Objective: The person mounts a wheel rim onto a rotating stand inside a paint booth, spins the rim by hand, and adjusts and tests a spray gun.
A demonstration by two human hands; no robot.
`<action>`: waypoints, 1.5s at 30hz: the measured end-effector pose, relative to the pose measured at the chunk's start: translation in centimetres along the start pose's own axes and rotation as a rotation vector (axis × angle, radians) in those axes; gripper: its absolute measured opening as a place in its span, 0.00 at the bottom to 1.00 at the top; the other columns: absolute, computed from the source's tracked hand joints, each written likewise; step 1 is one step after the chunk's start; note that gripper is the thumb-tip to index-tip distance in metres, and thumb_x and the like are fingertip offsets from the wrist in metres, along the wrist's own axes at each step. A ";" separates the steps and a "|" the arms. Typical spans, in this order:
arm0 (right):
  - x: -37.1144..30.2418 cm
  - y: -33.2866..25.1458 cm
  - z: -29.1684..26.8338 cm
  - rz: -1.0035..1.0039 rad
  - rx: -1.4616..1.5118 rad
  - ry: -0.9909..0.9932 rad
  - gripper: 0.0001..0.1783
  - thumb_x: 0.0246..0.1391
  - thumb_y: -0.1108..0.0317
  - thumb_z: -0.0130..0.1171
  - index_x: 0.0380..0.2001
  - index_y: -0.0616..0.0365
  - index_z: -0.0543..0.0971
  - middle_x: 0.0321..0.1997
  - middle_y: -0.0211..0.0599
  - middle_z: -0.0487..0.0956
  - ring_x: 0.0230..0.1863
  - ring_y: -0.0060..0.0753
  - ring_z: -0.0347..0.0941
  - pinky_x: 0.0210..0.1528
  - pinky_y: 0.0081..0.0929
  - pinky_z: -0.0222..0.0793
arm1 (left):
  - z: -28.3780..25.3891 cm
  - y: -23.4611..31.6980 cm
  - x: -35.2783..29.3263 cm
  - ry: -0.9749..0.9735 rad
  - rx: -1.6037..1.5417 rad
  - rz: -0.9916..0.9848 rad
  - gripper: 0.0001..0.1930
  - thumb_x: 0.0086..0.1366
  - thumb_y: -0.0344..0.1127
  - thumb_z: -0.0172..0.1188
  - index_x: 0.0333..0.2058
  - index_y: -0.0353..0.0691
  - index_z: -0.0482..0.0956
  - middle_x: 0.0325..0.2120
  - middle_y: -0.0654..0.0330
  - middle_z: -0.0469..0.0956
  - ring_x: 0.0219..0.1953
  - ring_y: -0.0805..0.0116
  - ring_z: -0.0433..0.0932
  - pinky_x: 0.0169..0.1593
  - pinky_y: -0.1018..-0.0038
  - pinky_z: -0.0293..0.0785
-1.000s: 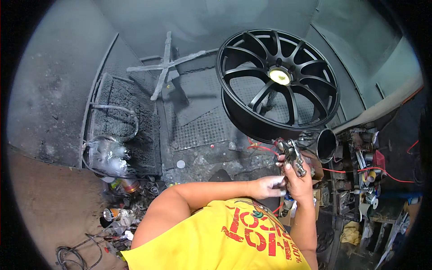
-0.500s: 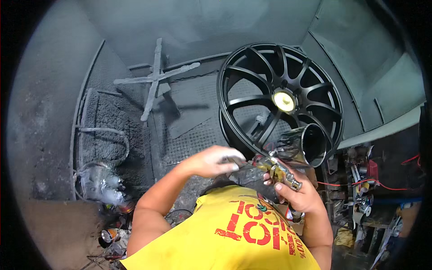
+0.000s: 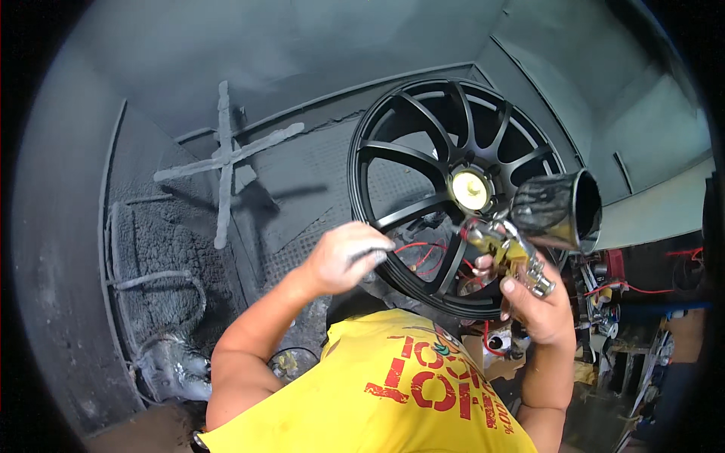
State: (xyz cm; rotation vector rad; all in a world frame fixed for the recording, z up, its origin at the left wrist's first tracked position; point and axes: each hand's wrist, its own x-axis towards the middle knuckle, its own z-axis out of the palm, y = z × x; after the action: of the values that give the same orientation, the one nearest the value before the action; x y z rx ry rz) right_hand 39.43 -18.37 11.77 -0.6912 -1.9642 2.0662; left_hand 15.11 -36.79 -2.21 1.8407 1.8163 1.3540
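Observation:
My right hand (image 3: 532, 294) grips a metal spray gun (image 3: 507, 253) whose dark, paint-streaked cup (image 3: 547, 210) tilts with its open mouth to the right. Beyond the gun stands a black multi-spoke wheel (image 3: 411, 211) with a pale yellow disc (image 3: 470, 190) at its hub. The gun overlaps the wheel's lower right part in view. My left hand (image 3: 343, 258), dusted grey at the fingers, is beside the wheel's near left edge. Its fingers are loosely curled with the thumb apart, and nothing shows between them; whether the fingertips touch the rim cannot be made out.
A grey-coated cross-shaped stand (image 3: 225, 157) is at the left, before a grey booth wall (image 3: 302, 53). A crusted filter panel (image 3: 155, 249) lies farther left. Red hose (image 3: 424, 253) shows behind the wheel's spokes. Cluttered shelves (image 3: 627, 355) with tools and cans line the right.
The spray gun in my right hand has moved right and up, off the wheel's lower edge. My left hand has moved slightly left and away from the gun. The view has shifted too.

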 end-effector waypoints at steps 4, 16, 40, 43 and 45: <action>-1.1 1.7 -0.7 0.188 0.090 -0.163 0.36 0.61 0.72 0.58 0.70 0.61 0.59 0.54 0.38 0.79 0.53 0.28 0.74 0.58 0.28 0.69 | 2.6 -1.2 -2.4 -0.089 0.112 0.199 0.15 0.57 0.32 0.63 0.45 0.41 0.83 0.51 0.57 0.80 0.56 0.58 0.77 0.56 0.60 0.71; 1.7 -1.4 -2.0 0.036 -0.034 0.013 0.33 0.60 0.64 0.63 0.66 0.54 0.66 0.46 0.25 0.80 0.36 0.13 0.73 0.27 0.14 0.70 | 0.4 -1.0 5.9 -0.139 0.144 0.255 0.21 0.51 0.28 0.66 0.46 0.38 0.81 0.47 0.54 0.81 0.50 0.54 0.79 0.54 0.62 0.74; -13.3 2.4 -4.9 0.339 0.211 0.181 0.28 0.58 0.70 0.63 0.59 0.72 0.71 0.43 0.35 0.81 0.49 0.27 0.75 0.59 0.29 0.65 | 5.8 1.9 12.7 -0.790 -0.431 0.139 0.10 0.62 0.33 0.62 0.42 0.38 0.81 0.33 0.53 0.82 0.37 0.52 0.80 0.43 0.62 0.75; -11.4 1.8 -5.0 0.242 0.090 0.038 0.33 0.58 0.69 0.63 0.64 0.70 0.67 0.47 0.35 0.82 0.53 0.32 0.74 0.65 0.35 0.60 | 9.1 3.7 12.0 -0.841 -0.606 0.292 0.11 0.63 0.32 0.63 0.44 0.38 0.81 0.31 0.53 0.81 0.34 0.52 0.79 0.40 0.62 0.74; -10.6 0.9 -4.3 0.173 0.041 0.255 0.32 0.58 0.70 0.62 0.65 0.66 0.67 0.46 0.36 0.81 0.51 0.28 0.74 0.61 0.32 0.64 | 10.7 5.7 11.1 -0.959 -0.702 0.340 0.13 0.64 0.35 0.63 0.46 0.37 0.80 0.35 0.51 0.82 0.37 0.51 0.80 0.43 0.61 0.75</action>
State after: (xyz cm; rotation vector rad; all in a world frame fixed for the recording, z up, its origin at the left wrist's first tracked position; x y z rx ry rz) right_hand 50.85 -19.52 12.86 -1.0914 -1.7717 1.9877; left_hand 24.52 -23.68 0.86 1.8854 0.4894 0.7620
